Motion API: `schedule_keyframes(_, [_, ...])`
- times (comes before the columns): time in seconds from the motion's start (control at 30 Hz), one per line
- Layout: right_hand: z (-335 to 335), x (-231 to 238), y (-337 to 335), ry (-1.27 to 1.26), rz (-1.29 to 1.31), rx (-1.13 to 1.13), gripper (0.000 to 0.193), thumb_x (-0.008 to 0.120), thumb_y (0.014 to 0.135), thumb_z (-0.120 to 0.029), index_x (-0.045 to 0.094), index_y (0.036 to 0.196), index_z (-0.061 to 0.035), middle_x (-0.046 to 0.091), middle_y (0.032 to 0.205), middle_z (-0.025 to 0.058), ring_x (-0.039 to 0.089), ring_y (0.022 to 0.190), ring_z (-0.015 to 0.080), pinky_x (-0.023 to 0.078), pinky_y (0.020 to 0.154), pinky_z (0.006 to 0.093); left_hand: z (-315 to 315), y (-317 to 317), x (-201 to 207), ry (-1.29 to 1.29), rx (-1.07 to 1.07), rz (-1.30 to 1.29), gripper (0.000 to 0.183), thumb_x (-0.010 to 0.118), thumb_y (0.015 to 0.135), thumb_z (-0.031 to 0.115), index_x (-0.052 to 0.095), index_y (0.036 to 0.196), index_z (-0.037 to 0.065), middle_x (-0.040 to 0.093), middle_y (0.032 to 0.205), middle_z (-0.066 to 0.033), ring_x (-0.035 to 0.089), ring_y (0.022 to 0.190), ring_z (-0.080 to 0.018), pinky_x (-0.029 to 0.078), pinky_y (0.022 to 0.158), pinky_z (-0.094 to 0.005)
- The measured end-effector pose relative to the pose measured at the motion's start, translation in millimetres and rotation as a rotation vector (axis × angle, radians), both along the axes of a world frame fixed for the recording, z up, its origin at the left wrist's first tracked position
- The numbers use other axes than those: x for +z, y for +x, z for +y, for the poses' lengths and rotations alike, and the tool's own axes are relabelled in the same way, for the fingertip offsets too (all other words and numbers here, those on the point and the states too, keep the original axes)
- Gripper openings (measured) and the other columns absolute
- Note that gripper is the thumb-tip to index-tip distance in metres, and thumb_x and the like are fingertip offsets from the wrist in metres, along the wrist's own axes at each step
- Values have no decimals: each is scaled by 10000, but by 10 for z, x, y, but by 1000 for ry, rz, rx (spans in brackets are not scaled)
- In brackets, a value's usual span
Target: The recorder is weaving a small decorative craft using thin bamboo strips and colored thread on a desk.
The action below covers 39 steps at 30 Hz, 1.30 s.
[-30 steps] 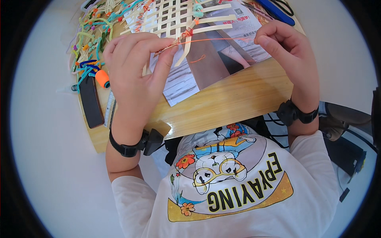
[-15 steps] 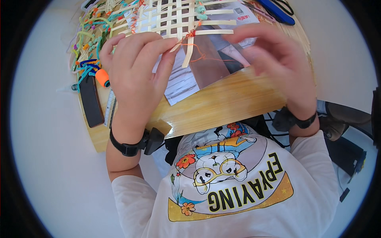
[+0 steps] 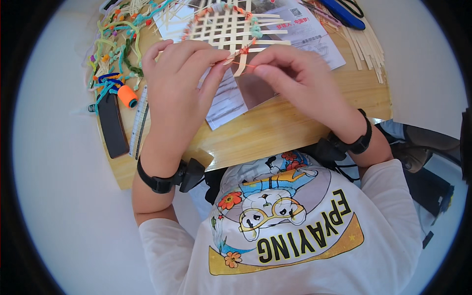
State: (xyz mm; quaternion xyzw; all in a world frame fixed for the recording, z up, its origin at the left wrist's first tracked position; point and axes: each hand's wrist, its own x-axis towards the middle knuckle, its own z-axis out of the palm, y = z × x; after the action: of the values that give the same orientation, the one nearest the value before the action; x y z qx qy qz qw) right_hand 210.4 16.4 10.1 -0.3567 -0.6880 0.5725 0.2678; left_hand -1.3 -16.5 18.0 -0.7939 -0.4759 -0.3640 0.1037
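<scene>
A woven lattice of pale bamboo strips (image 3: 223, 30) lies at the far middle of the table, ringed by a wrapped cord in orange, grey and mint green. My left hand (image 3: 183, 73) pinches the near end of a strip at the lattice's lower edge. Between thumb and forefinger, my right hand (image 3: 290, 73) grips an orange thread (image 3: 250, 66), which runs taut from the lattice edge. One strip end sticks out toward me between the two hands. Printed sheets (image 3: 223, 105) lie beneath the weaving.
At left are a tangle of coloured pipe cleaners (image 3: 118, 44), an orange thread spool (image 3: 128, 96), a dark flat case (image 3: 113, 125) and a ruler (image 3: 138, 120). Blue-handled scissors (image 3: 344, 14) and loose bamboo strips (image 3: 366, 46) lie at far right. The wooden table (image 3: 255, 132) ends before my body.
My right hand has moved left and inward, and the thread it holds is now taut. The lattice has tilted and shifted, showing more of its cord-wrapped ring. My left hand has moved slightly right.
</scene>
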Motion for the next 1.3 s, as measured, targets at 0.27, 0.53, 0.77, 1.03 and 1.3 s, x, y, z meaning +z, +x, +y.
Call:
schedule_keyframes(0.27, [-73,224,111,539,-301,-110,104,616,864,-155,659,894,-65,605,657,109,574,540,244,434,509,332,-42,39,-1,-65,-32,2,162,725,732,43,656,855,123,649,847,-5,592,839,-177,373,879,-346])
schedule_keyframes(0.53, [63,346,116,862,-426,-135,91,636,867,-140,659,930,-79,541,592,68,482,495,179,367,479,296,-86,108,22,-1,-93,53,185,719,698,25,660,832,138,638,843,9,585,844,-171,367,895,-350])
schedule_keyframes(0.77, [156,349,-3,846,-390,-102,142,566,874,-159,596,826,-28,600,668,156,595,639,344,459,568,431,-54,153,-43,-11,-73,71,158,712,710,81,648,838,148,604,812,22,582,798,-161,354,887,-372])
schedule_keyframes(1.03, [255,-22,-65,774,-409,-52,131,575,874,-167,610,860,-41,596,649,140,587,597,304,451,547,395,-87,251,-179,-594,-101,-164,137,660,795,107,669,930,84,630,845,-46,588,834,-224,384,857,-365])
schedule_keyframes(1.3, [319,-118,37,684,-406,-68,126,608,888,-168,631,924,-50,591,616,80,558,521,176,415,505,301,33,59,-229,-466,-111,-45,117,686,781,134,679,869,57,616,814,-67,576,830,-268,429,776,-366])
